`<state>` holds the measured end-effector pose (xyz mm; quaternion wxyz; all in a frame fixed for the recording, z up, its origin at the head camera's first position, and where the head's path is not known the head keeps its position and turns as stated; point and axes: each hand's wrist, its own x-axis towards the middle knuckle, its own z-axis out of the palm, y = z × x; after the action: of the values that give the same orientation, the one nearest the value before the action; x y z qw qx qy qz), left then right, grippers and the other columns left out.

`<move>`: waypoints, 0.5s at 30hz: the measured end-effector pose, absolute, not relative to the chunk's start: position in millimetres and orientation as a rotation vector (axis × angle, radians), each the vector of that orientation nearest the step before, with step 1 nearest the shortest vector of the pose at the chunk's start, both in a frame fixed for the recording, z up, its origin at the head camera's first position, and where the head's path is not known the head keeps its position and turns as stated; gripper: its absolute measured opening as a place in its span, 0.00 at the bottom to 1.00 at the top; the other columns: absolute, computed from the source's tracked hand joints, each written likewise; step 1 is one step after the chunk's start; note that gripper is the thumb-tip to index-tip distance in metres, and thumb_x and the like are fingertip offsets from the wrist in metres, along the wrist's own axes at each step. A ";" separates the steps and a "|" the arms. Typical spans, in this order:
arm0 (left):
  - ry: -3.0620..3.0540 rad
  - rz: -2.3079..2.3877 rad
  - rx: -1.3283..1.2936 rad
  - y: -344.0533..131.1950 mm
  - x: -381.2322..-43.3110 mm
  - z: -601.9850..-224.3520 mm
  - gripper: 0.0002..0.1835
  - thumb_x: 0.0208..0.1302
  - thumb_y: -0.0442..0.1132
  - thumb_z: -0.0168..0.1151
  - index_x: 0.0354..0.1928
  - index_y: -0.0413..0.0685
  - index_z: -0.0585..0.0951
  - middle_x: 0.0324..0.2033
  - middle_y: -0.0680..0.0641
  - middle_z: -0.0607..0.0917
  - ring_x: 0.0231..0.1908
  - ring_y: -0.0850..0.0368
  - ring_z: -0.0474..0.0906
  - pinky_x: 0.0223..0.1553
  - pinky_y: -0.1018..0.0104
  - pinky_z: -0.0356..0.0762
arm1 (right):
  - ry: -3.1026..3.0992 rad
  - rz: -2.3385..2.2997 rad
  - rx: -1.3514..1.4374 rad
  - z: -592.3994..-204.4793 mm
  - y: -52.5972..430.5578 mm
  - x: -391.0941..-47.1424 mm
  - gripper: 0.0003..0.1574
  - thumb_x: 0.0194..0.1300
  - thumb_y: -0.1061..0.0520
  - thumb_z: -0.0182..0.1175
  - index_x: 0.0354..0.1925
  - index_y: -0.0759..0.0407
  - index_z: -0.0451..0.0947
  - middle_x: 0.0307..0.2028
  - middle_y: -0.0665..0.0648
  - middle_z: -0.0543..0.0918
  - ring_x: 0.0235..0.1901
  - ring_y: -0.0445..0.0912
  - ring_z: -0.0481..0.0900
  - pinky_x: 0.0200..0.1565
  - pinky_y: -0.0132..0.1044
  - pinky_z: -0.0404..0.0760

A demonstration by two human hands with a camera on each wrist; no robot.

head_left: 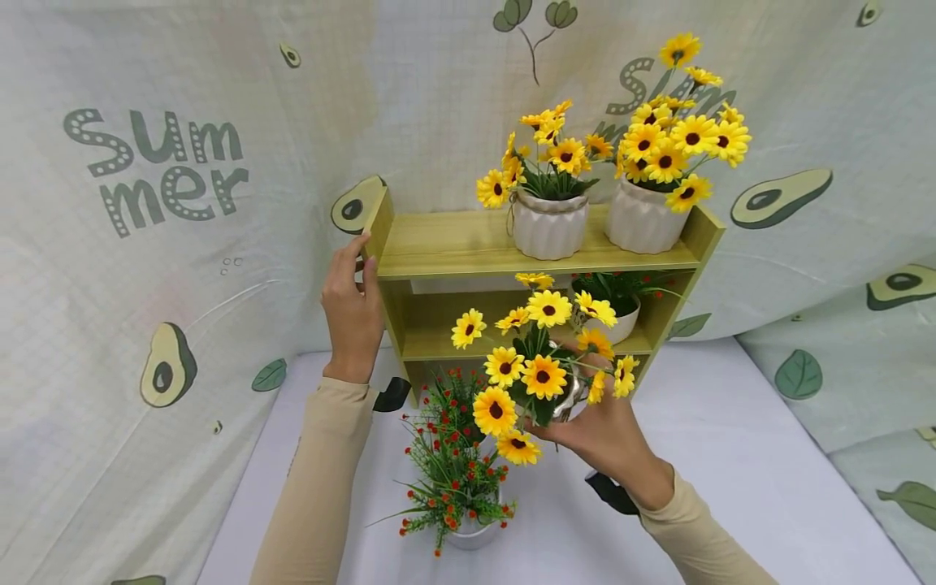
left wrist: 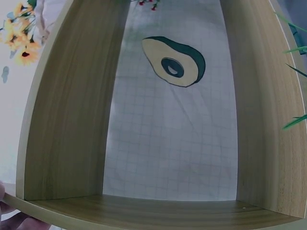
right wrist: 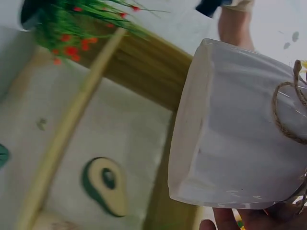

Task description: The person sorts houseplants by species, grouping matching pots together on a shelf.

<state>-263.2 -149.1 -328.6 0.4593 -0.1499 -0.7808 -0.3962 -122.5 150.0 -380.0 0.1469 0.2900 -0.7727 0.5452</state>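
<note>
My right hand [head_left: 614, 435] grips a white ribbed flower pot [right wrist: 244, 124] with twine round it, holding it tilted in front of the shelf. Its yellow sunflowers [head_left: 544, 378] hide most of the pot in the head view. At the upper left corner of the wooden shelf [head_left: 439, 244], my left hand [head_left: 353, 313] holds the side panel, fingertips at its edge. In the left wrist view, a few fingers [left wrist: 29, 224] show outside that panel.
Two white pots of sunflowers, one in the middle [head_left: 550, 227] and one at the right [head_left: 643, 218], stand on the top board. A red-flowered plant in a white bowl [head_left: 621, 325] sits on the middle board. More red-flowered plants [head_left: 461, 479] stand on the white table [head_left: 585, 536].
</note>
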 end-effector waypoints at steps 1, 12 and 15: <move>-1.925 -0.974 -0.369 -149.2 -262.9 -328.5 0.18 0.81 0.34 0.56 0.66 0.36 0.79 0.54 0.33 0.84 0.49 0.38 0.85 0.39 0.50 0.85 | -2.269 1.415 0.868 -374.1 146.5 -125.1 0.31 0.63 0.53 0.79 0.58 0.52 0.73 0.72 0.57 0.69 0.66 0.40 0.68 0.68 0.67 0.62; -1.951 -0.989 -0.360 -148.7 -260.0 -327.0 0.18 0.82 0.34 0.56 0.67 0.36 0.78 0.56 0.32 0.84 0.50 0.37 0.84 0.41 0.48 0.86 | -2.064 1.403 0.835 -318.1 101.1 -165.6 0.54 0.43 0.70 0.85 0.65 0.67 0.67 0.60 0.64 0.80 0.61 0.40 0.77 0.64 0.30 0.74; -1.943 -0.995 -0.371 -148.5 -260.2 -328.0 0.18 0.81 0.34 0.56 0.67 0.36 0.78 0.55 0.32 0.84 0.49 0.37 0.84 0.41 0.47 0.86 | -2.052 1.342 0.787 -304.5 89.6 -178.2 0.54 0.43 0.62 0.88 0.65 0.65 0.72 0.58 0.59 0.83 0.59 0.46 0.79 0.64 0.38 0.75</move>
<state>-260.2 -148.5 -328.0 0.4472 -0.1500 -0.7849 -0.4018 -178.2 89.6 -304.5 0.2796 0.2933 -0.7652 0.5003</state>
